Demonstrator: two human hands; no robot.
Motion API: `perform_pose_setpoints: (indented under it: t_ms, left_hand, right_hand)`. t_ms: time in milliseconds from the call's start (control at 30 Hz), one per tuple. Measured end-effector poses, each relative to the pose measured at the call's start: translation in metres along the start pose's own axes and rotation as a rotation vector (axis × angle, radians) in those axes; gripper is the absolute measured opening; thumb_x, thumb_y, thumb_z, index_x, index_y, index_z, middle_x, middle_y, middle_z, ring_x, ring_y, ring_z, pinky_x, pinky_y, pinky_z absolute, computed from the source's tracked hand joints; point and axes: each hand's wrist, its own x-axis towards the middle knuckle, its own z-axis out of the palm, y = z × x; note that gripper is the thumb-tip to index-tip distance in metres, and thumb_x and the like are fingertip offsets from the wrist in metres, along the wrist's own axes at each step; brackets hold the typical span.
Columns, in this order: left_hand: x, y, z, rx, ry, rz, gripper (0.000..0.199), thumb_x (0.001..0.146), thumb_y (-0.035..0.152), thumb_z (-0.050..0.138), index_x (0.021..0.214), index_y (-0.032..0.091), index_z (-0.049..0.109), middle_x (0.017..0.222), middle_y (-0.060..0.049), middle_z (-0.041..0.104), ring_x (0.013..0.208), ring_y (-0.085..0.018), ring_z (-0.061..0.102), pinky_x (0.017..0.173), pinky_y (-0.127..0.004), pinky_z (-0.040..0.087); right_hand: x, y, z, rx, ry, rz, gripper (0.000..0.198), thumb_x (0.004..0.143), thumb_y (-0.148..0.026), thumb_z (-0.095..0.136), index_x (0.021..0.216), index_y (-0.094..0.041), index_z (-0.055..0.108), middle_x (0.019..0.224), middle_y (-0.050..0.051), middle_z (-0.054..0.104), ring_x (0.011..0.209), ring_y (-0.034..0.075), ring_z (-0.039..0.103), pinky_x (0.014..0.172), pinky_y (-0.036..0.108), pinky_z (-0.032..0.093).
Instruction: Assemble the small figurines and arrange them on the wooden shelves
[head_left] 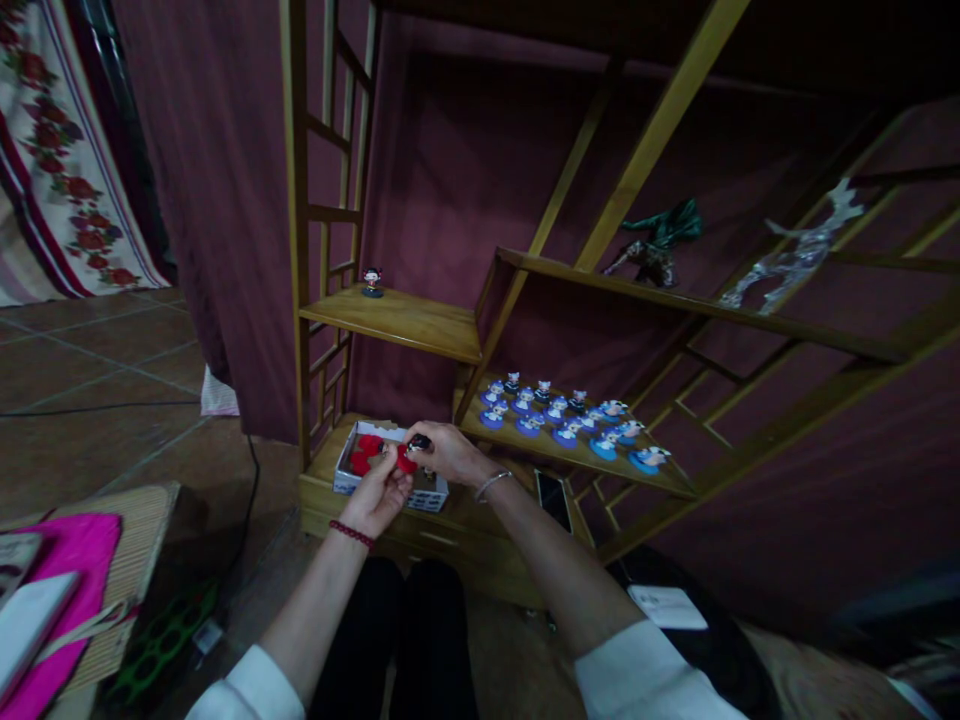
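Above an open white cardboard box point(346, 488), both my hands are closed around one small red-and-black figurine point(406, 460). My left hand point(384, 493) pinches its red part from below. From the right, my right hand point(450, 455) grips it near its dark top. Fingers cover much of the piece, so its details are hidden. Inside the box lie red pieces point(365, 453), partly screened by my hands. A similar little figurine point(372, 283) with black hair stands upright on the wooden shelf point(405, 322) above.
Several blue-based figurines point(568, 431) stand in rows on a lower right shelf. Higher up are a dark green statue point(664, 240) and a clear statue point(799, 250). A phone point(553, 500) lies right of the box. A pink cloth point(82, 560) covers part of a mat at left.
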Motion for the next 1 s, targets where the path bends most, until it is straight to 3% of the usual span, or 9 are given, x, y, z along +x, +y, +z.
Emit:
perform_pose_setpoints:
  t_ms: [467,667,867,1000]
  left_hand:
    - [0.000,-0.006,-0.004,0.015,-0.013,0.024,0.009,0.075,0.022,0.057,0.076,0.013,0.054,0.059,0.000,0.055,0.048,-0.006,0.050,0.047,-0.017,0.044]
    - [0.001,-0.004,-0.004,0.035,-0.062,-0.001,0.014,0.076,0.026,0.056,0.075,0.012,0.054,0.057,0.000,0.054,0.046,-0.006,0.049,0.040,-0.016,0.039]
    - [0.001,0.001,0.007,-0.039,0.001,-0.013,0.013,0.079,0.025,0.052,0.076,0.012,0.055,0.060,-0.002,0.056,0.046,-0.006,0.050,0.041,-0.015,0.041]
    - [0.001,0.007,0.011,-0.098,-0.035,-0.016,0.014,0.081,0.023,0.049,0.073,0.012,0.054,0.059,-0.002,0.057,0.046,-0.006,0.050,0.041,-0.016,0.041]
  right_hand:
    - [-0.003,-0.001,0.004,-0.035,0.009,-0.005,0.016,0.066,-0.009,0.053,0.078,-0.017,0.060,0.071,-0.001,0.059,0.065,0.010,0.052,0.063,0.020,0.038]
    - [-0.002,-0.002,0.004,-0.014,0.023,-0.013,0.015,0.066,-0.010,0.053,0.078,-0.017,0.059,0.072,-0.001,0.058,0.065,0.010,0.051,0.062,0.020,0.039]
    - [0.002,-0.002,0.002,0.016,0.066,0.013,0.039,0.064,-0.010,0.056,0.101,-0.021,0.054,0.091,0.002,0.060,0.072,0.012,0.054,0.067,0.023,0.041]
    - [0.004,0.002,0.005,0.152,0.115,0.124,0.042,0.065,-0.017,0.059,0.106,-0.022,0.050,0.085,-0.001,0.062,0.070,0.012,0.056,0.066,0.024,0.043]
